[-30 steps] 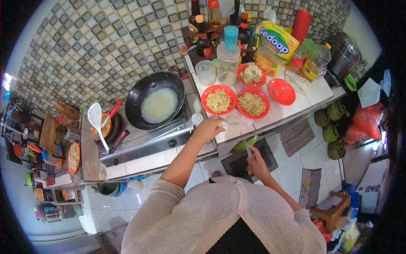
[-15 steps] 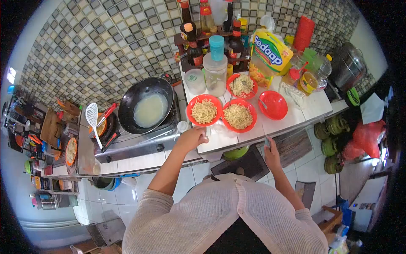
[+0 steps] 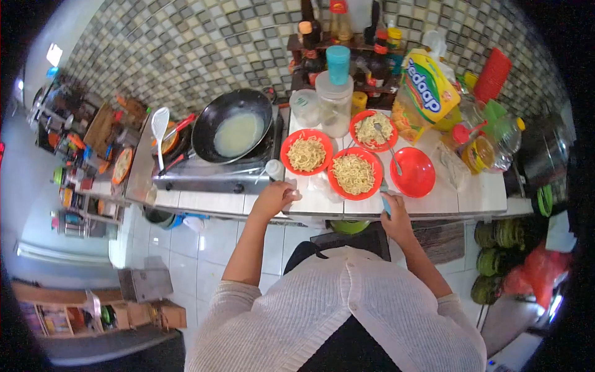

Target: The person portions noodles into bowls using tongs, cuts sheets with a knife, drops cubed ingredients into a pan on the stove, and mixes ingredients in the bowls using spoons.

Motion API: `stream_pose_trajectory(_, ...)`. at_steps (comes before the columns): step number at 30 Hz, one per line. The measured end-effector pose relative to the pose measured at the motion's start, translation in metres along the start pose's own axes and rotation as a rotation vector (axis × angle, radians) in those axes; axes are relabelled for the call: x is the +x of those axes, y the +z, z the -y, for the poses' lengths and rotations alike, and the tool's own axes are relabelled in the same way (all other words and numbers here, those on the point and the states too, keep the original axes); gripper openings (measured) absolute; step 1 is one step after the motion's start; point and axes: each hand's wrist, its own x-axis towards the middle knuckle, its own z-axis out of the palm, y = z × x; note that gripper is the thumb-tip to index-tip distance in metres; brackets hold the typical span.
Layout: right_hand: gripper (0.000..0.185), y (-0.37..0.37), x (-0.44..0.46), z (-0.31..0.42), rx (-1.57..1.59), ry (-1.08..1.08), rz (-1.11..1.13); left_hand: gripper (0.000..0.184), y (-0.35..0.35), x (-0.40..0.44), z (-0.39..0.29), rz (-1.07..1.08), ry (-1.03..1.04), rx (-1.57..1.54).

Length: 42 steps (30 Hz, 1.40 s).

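My left hand (image 3: 273, 201) is closed in a pinch at the counter's front edge, below the left noodle bowl (image 3: 286, 165). Something small and whitish shows at its fingertips, too small to name. My right hand (image 3: 398, 221) is closed around a small blue-handled tool (image 3: 387, 203); its thin tip points up beside the middle noodle bowl (image 3: 338, 187). Behind these stands a third red bowl (image 3: 358, 137) of noodles. To the right, another red bowl (image 3: 416, 173) has a spoon (image 3: 397, 166) at its left rim. Crumpled clear plastic (image 3: 322, 185) lies between my hands.
On the stove at left sits a black wok (image 3: 201, 139) holding pale liquid, with a white skimmer (image 3: 160, 127) beside it. A small white bottle (image 3: 273, 168) stands near my left hand. Jars (image 3: 334, 108), sauce bottles and a yellow Sedaap packet (image 3: 427, 90) line the back.
My right hand has risen to the counter's edge by the middle bowl, bringing the blue-handled tool along. My left hand stays pinched near the edge. The camera view has shifted slightly.
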Motion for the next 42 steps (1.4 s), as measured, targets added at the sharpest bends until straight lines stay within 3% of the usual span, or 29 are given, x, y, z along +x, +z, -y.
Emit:
stream_pose_trajectory(1,0.057,-0.001,0.002,-0.002,0.002,-0.115,-0.017,0.029,0.002,-0.002,-0.001,-0.021,0.002,0.039)
stream_pose_trajectory(6,0.058,-0.011,-0.001,0.003,-0.065,-0.166,0.083,0.026,0.008,-0.014,-0.007,-0.158,0.064,0.066)
stream_pose_trajectory(8,0.058,-0.015,-0.002,0.006,-0.069,-0.148,0.107,0.026,0.013,-0.018,-0.014,-0.171,-0.065,0.067)
stream_pose_trajectory(10,0.053,-0.019,-0.006,0.006,-0.069,-0.238,0.052,0.027,0.019,-0.022,-0.019,-0.263,-0.181,-0.258)
stream_pose_trajectory(12,0.051,-0.025,-0.002,0.006,-0.094,-0.166,0.072,0.028,0.032,-0.018,-0.018,-0.312,-0.165,-0.338)
stream_pose_trajectory(14,0.05,-0.039,0.005,0.019,-0.125,-0.099,0.078,0.027,0.034,-0.011,-0.046,-0.425,-0.106,-0.962)
stream_pose_trajectory(17,0.048,-0.059,0.013,0.062,-0.164,-0.021,0.112,0.023,0.031,-0.004,-0.096,-0.312,-0.164,-1.118)
stream_pose_trajectory(19,0.049,-0.065,0.02,0.084,-0.043,-0.316,-0.019,0.02,0.037,0.0,-0.134,-0.227,-0.223,-1.255)
stream_pose_trajectory(22,0.048,-0.079,0.035,0.126,-0.046,-0.47,-0.125,0.025,0.046,0.006,-0.168,-0.063,-0.145,-1.4)
stream_pose_trajectory(28,0.049,-0.081,0.043,0.107,-0.028,-0.544,-0.108,0.02,0.059,0.008,-0.19,0.223,-0.162,-1.593)
stream_pose_trajectory(29,0.049,-0.082,0.042,0.106,-0.028,-0.542,-0.107,0.033,0.065,0.011,-0.175,0.407,-0.081,-1.614)
stream_pose_trajectory(30,0.049,-0.082,0.041,0.105,0.061,-0.512,-0.084,0.033,0.073,0.01,-0.171,0.406,-0.083,-1.615)
stream_pose_trajectory(32,0.049,-0.081,0.04,0.103,0.151,-0.484,-0.059,0.035,0.083,0.004,-0.177,0.516,-0.151,-1.923)
stream_pose_trajectory(35,0.045,-0.072,0.039,0.1,0.36,-0.421,-0.022,0.037,0.096,0.003,-0.179,0.531,-0.274,-1.981)
stream_pose_trajectory(42,0.043,-0.072,0.04,0.1,0.256,-0.516,-0.093,0.043,0.084,-0.002,-0.177,0.474,-0.154,-1.811)
